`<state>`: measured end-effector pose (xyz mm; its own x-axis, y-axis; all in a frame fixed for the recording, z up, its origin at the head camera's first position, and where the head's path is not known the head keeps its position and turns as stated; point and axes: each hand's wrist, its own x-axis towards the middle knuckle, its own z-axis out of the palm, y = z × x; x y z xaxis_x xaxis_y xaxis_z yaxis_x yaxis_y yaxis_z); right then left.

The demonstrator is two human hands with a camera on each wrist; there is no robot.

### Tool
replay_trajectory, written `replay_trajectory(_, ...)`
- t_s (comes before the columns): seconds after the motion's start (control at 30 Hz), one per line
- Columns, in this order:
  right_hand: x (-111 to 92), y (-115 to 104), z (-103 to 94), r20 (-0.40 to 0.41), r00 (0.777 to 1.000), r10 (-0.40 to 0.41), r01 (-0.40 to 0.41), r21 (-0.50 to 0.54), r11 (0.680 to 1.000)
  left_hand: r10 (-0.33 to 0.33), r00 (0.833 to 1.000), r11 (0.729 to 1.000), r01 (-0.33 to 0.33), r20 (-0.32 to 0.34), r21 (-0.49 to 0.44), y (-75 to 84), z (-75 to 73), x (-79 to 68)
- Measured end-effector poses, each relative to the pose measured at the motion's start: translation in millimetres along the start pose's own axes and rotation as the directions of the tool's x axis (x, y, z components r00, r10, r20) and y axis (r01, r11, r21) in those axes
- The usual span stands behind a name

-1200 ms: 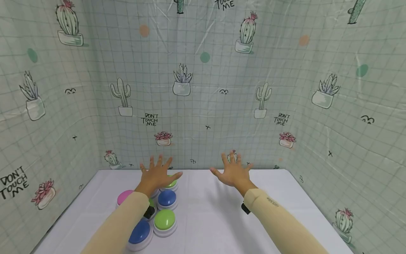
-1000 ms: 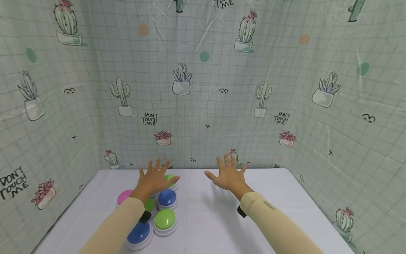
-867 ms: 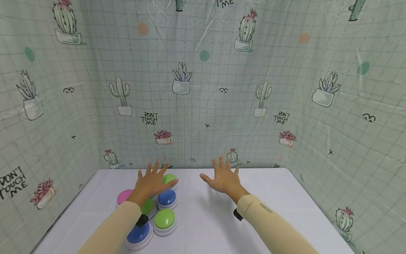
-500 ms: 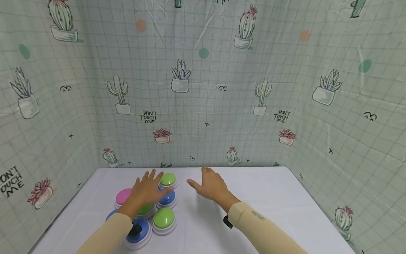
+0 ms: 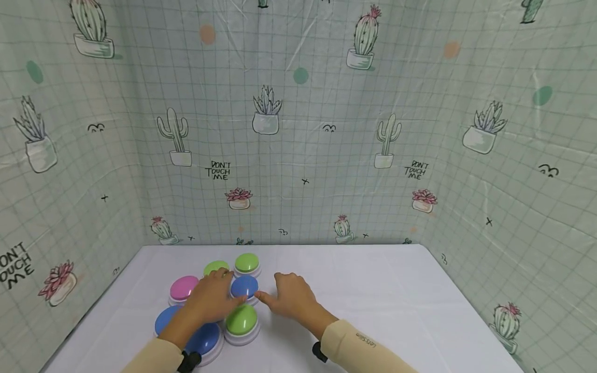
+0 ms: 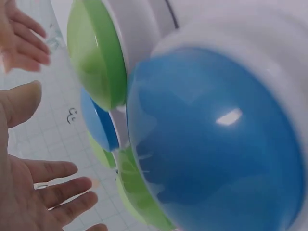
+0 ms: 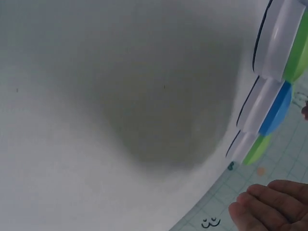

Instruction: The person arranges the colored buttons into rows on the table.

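Note:
Several round domed push buttons on white bases stand grouped on the left of the table. My left hand (image 5: 210,299) hovers over them with spread fingers, holding nothing; the left wrist view shows it apart from the large blue button (image 6: 216,139). It hides the green button in the middle in the head view. My right hand (image 5: 293,298), its fingers together, hangs in the air just right of another blue button (image 5: 244,286) and the front green button (image 5: 241,319). Behind stand a back green button (image 5: 247,262) and a pink button (image 5: 184,288). Both hands hold nothing.
A white table (image 5: 373,300) extends to the right of the buttons. A pale green curtain (image 5: 303,155) with cactus prints surrounds it at the back and both sides. A black wrist camera (image 5: 320,352) sits under the right cuff.
Both hands have come down and back toward me. My right hand has moved left, close to the buttons, and its spread fingers have drawn together. The buttons keep their places.

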<state>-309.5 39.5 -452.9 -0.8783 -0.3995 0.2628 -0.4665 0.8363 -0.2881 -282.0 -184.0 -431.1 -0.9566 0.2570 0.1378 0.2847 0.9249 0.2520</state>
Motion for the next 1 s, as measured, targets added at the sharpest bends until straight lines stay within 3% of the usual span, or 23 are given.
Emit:
replay_trajectory(0.27,-11,-14,14.3,0.053,0.997,-0.058,0.056,0.042,0.998,0.002,0.998,1.0,0.0,0.057,-0.022,7.7,0.8,-17.8)
replay_trajectory(0.47,-16,-24,20.3,0.092,0.993,-0.074,0.07,0.046,0.996,-0.013,0.998,1.0,0.012,0.066,0.003,6.7,5.6,-21.7)
replay_trajectory(0.77,-23,-28,27.8,0.106,0.988,-0.115,0.112,0.036,0.993,0.007,0.997,0.995,0.0,0.073,-0.104,5.2,10.1,-28.1)
replay_trajectory(1.0,-22,-25,32.5,0.12,0.982,-0.144,0.125,0.155,0.98,0.013,0.996,0.99,0.0,0.092,-0.143,3.8,12.2,-31.5)
